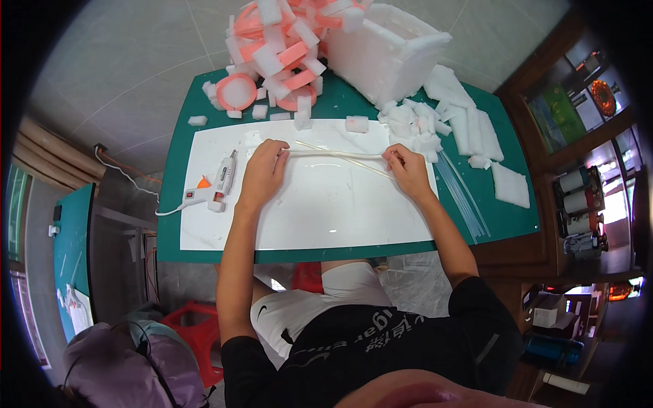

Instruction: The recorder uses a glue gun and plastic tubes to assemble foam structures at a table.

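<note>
A thin white strip (pixel 333 153) runs level between my two hands over the white board (pixel 326 211). My left hand (pixel 266 170) is closed around its left end, fingers curled. Its right end is pinched in my right hand (pixel 407 168). A second slim cream-coloured stick (pixel 371 168) slants across under the strip, its lower right end close to my right hand; whether that hand touches it I cannot tell. Left of my left hand, a white hot glue gun (pixel 223 178) with an orange trigger lies on the board.
Pink rings and white foam blocks (pixel 279 58) are piled at the back of the green table (pixel 170 234). Beside them stands a white foam box (pixel 381 58). Foam slabs (pixel 469 126) and clear glue sticks (pixel 462 197) lie right. The glue gun's cord trails off left.
</note>
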Demonstrator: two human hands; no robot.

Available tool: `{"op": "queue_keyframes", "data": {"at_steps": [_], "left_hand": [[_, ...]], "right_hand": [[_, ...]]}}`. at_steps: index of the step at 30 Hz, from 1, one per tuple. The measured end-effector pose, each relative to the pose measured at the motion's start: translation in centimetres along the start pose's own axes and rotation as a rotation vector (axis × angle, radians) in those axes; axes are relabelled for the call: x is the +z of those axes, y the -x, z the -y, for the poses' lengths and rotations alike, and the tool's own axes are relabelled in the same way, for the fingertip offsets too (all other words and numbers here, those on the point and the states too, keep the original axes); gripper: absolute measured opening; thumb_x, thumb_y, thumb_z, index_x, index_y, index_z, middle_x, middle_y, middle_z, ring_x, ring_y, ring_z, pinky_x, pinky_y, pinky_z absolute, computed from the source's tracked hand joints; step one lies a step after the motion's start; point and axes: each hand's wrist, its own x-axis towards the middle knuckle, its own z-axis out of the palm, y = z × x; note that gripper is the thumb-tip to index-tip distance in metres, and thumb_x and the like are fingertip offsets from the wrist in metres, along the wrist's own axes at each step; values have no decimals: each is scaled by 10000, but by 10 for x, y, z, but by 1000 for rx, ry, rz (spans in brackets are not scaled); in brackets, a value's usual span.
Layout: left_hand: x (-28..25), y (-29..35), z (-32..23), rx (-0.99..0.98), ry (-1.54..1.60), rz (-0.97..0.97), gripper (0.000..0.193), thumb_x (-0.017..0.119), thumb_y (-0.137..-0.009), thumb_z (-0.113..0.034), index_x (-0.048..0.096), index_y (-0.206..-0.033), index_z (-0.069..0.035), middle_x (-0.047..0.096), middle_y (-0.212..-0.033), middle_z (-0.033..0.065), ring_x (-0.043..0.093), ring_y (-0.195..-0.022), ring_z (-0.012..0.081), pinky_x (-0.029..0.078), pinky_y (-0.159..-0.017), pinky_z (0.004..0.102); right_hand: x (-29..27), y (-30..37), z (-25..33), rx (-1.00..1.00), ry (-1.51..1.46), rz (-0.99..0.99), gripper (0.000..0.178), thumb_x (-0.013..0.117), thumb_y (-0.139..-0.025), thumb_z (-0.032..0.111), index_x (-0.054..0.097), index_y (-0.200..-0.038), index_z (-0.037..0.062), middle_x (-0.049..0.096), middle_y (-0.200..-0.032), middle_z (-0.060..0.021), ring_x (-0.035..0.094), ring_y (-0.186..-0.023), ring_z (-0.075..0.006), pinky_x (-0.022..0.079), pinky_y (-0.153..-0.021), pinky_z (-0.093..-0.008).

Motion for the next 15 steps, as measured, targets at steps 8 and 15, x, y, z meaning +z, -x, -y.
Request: {"op": "queue_keyframes", "data": {"at_steps": [8,15], "left_hand": [[-1,-1,-4,-2,-40,43,157,609,-970,-63,645,-1107,5,593,-933,163,605,-829,292,491,-751,350],[-3,0,-5,-136,-45,23,169,670,-966,-153,651,-1029,3,690,-929,187,673,-806,356,527,-729,386]], "right_hand": [[-4,3,9,-61,35,-7,172,693,-935,134,713,-1061,18,720,-900,-124,664,-752,-211,497,-666,-307],[-3,1,0,-94,2,-12,195,630,-969,154,710,-926,-18,697,-808,-119,654,-706,-205,485,-635,-313]]}}
